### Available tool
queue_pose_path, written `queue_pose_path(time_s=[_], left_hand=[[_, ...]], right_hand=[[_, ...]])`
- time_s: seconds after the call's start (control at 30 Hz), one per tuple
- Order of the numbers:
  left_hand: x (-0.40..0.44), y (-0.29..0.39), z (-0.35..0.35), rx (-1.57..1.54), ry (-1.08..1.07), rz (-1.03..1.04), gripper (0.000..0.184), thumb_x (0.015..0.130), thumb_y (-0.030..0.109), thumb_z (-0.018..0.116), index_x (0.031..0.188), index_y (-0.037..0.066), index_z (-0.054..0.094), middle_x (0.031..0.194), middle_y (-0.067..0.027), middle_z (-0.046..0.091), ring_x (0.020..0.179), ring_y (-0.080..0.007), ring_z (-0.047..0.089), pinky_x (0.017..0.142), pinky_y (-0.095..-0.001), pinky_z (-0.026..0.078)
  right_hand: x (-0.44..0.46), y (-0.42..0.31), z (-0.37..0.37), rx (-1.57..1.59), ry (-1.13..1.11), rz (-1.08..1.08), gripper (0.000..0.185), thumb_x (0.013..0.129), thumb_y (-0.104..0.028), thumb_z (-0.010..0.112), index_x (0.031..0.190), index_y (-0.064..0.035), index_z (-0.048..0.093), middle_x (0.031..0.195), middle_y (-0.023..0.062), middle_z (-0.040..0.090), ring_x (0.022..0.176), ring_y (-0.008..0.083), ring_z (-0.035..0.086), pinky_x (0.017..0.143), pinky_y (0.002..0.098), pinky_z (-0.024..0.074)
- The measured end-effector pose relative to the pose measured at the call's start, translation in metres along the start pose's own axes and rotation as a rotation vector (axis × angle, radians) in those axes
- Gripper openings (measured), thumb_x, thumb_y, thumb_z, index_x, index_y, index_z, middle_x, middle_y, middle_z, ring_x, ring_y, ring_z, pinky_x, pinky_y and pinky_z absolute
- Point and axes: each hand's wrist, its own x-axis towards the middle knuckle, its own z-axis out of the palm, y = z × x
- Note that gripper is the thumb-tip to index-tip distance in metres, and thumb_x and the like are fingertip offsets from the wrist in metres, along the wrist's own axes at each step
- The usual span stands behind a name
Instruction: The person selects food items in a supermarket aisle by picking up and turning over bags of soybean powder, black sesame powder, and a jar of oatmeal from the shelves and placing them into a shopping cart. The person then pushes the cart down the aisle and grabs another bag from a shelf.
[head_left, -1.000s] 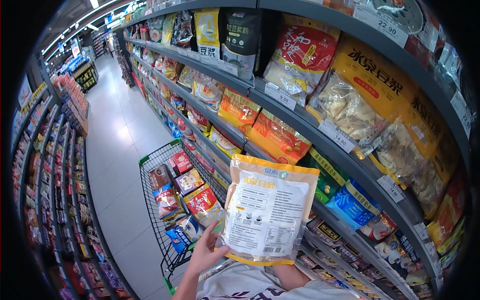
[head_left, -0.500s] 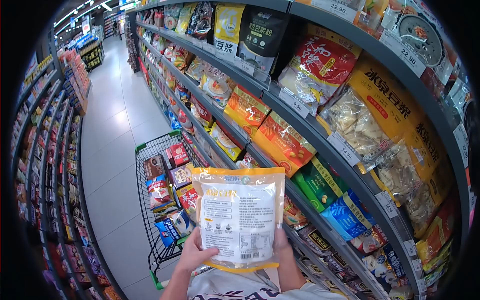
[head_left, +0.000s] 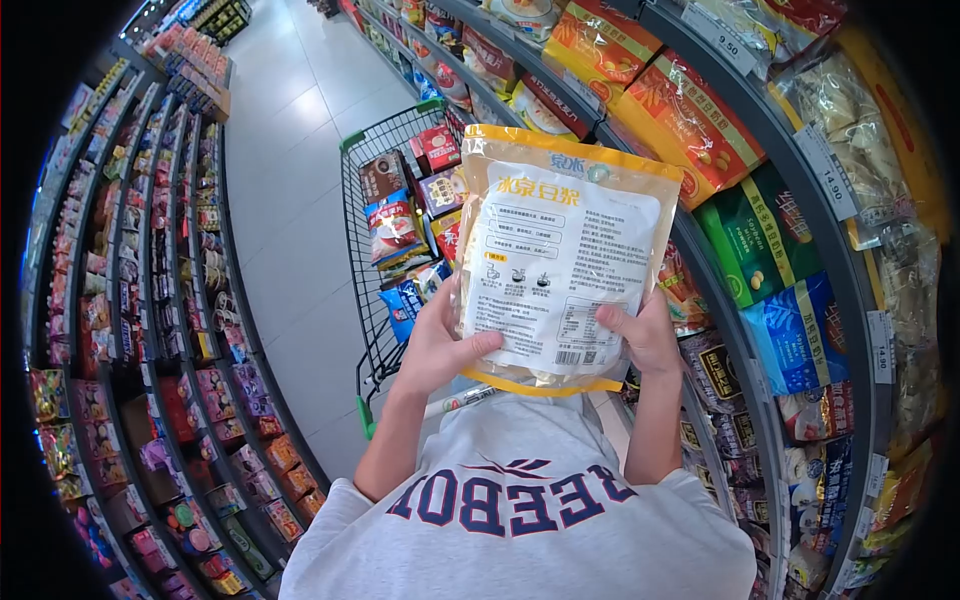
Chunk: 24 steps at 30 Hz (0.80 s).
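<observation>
I saw the left hand [head_left: 445,345] and right hand [head_left: 645,335] pinching a shiny, crinkled plastic bag [head_left: 560,270], fingers narrowed around its lower sides.

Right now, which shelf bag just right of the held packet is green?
The green bag, between an orange bag and a blue bag, right of the held packet. Its colour sets it apart from both neighbours.
</observation>
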Motion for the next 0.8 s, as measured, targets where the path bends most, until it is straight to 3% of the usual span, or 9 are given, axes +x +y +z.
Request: queue_pose_path(time_s=[0.33,0.8], left_hand=[[0.001,0.007,0.001,-0.004,-0.036,0.01,0.09,0.079,0.003,0.085,0.151,-0.007,0.032,0.139,-0.0174,0.059,0.125,-0.0235,0.061,0.108,-0.0363,0.048],[0.002,0.005,0.01,0.024,-0.022,0.035,0.096,0.078,0.011,0.09,0.152,-0.006,0.032,0.14,-0.0142,0.058,0.126,-0.0204,0.059,0.108,-0.0348,0.048]], right_hand=[[0.002,-0.001,-0.001,0.012,0.015,-0.041,0.064,0.082,-0.02,0.087,0.133,0.0035,0.057,0.123,0.0105,0.069,0.112,0.0187,0.065,0.099,0.0335,0.0499],[-0.003,0.001,-0.01,0.078,0.045,-0.015,0.065,0.079,-0.016,0.089,0.132,0.0055,0.057,0.124,0.0133,0.069,0.111,0.0206,0.067,0.099,0.0349,0.0512]])
